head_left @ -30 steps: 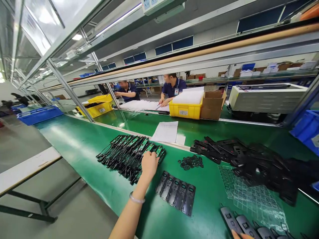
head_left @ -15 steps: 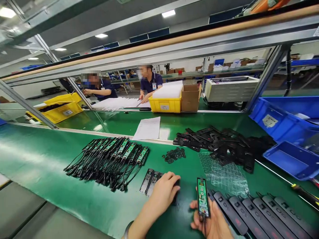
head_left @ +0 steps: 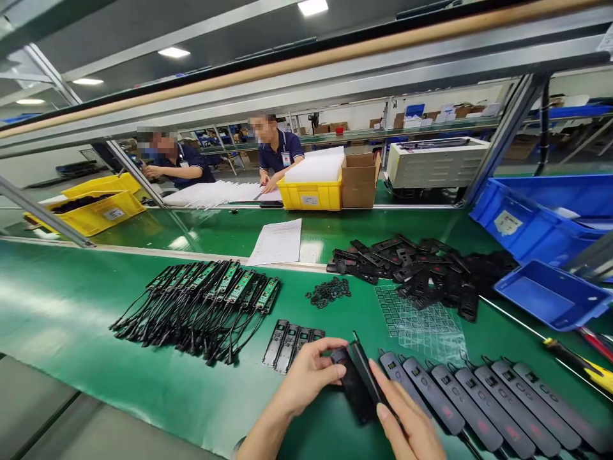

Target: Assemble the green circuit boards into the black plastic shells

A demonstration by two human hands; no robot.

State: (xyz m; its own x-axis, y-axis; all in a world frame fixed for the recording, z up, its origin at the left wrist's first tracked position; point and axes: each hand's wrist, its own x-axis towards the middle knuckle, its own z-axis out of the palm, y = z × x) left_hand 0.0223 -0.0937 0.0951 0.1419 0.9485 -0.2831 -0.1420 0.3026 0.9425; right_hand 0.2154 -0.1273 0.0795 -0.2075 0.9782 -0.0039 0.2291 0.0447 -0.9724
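My left hand (head_left: 311, 370) pinches a black cover (head_left: 353, 386) between thumb and fingers at the lower middle. Close against its right side, my right hand (head_left: 407, 415) grips a dark casing (head_left: 368, 370) turned on edge, so its circuit board is out of sight. Black cover pieces (head_left: 287, 345) stand in a row just left of my left hand. To the right of my right hand lies a slanted row of grey finished-looking units (head_left: 472, 406). Green circuit boards with black cables (head_left: 205, 300) are lined up at the left.
Small black rings (head_left: 328, 292) lie mid-table, near a heap of black covers (head_left: 412, 265) and clear grid sheets (head_left: 426, 332). A blue tray (head_left: 550, 294) and a screwdriver (head_left: 582, 367) are at the right. Two people sit across the bench beyond a yellow bin (head_left: 311, 195).
My left hand has lifted a black cover from the row and moved right. My right hand has turned its casing on edge, and both parts now meet. The view has shifted slightly.
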